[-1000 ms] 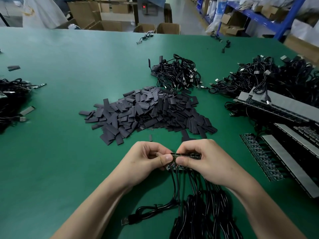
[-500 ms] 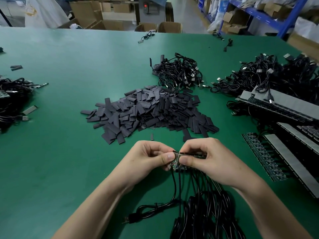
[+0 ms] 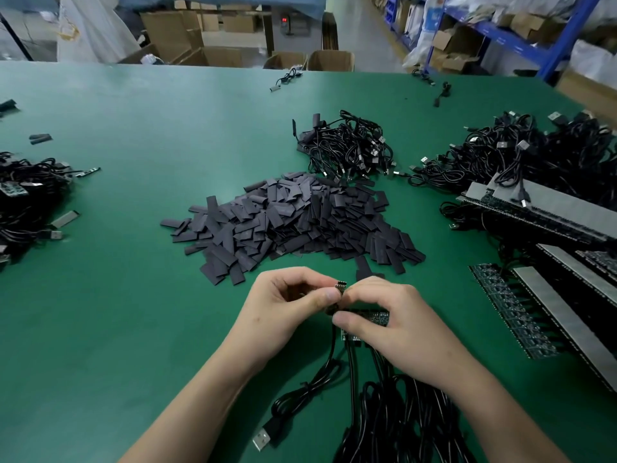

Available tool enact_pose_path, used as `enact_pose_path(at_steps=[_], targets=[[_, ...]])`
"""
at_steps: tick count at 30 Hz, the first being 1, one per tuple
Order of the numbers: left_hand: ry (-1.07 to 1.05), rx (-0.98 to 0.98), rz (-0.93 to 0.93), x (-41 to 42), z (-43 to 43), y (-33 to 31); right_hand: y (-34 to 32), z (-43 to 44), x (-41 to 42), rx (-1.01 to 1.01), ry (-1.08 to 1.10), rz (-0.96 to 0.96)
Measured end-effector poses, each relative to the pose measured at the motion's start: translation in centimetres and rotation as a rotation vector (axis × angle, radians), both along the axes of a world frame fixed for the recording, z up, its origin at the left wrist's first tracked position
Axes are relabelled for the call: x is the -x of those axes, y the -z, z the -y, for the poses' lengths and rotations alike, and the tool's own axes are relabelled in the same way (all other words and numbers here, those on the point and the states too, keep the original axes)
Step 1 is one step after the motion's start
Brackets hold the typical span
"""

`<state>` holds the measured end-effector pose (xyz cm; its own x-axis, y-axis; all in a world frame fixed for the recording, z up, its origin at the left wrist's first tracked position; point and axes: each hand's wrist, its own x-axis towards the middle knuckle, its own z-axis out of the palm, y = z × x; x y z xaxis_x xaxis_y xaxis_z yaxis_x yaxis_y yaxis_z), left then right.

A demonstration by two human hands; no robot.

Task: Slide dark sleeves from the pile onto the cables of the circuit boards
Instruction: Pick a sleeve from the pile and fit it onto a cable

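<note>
- The sleeve pile (image 3: 293, 222) at twelve o'clock from my hands looks barely dented, so I judge most of the job is left.
- More board strips (image 3: 507, 305) wait at three o'clock.
- My right hand (image 3: 394, 325) grips a strip of boards (image 3: 377, 317), and its cables (image 3: 394, 412) trail toward six.
- My left hand (image 3: 283, 312) pinches one small board (image 3: 341, 285); I see no sleeve on it.

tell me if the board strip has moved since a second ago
Yes: the left end of the board strip has tipped up toward the sleeve pile, pinched by the left hand; the rest lies under the right hand.
</note>
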<state>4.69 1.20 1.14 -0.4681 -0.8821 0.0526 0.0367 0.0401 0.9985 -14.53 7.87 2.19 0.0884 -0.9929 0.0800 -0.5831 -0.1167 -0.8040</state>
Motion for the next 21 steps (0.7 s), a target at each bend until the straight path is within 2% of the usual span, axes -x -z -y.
enact_pose_path(at_steps=[2, 4, 8, 10, 14, 16, 21], targets=[[0.017, 0.042, -0.013, 0.0, -0.1, -0.2, -0.1, -0.1, -0.4, -0.011, 0.018, 0.072], [-0.046, 0.135, 0.030, -0.2, 0.1, -0.1, -0.5, -0.1, -0.4, -0.029, -0.042, 0.231], [-0.410, 0.487, 0.382, -1.6, 1.7, 0.5, -1.9, -0.5, 1.0, -0.100, -0.072, 0.835], [-0.513, 0.541, 0.500, -2.7, 2.5, 0.8, -2.6, -0.7, 2.4, -0.113, -0.063, 1.006], [-0.627, 0.526, 0.804, -4.5, 3.8, 1.6, -4.4, -0.9, 5.5, -0.080, -0.108, 1.223], [-0.635, 0.486, 0.912, -4.8, 4.1, 1.7, -5.3, -1.0, 6.7, -0.103, -0.081, 1.176], [-0.647, 0.457, 0.933, -5.0, 4.3, 1.3, -5.7, -1.0, 6.5, -0.319, 0.058, 0.592]])
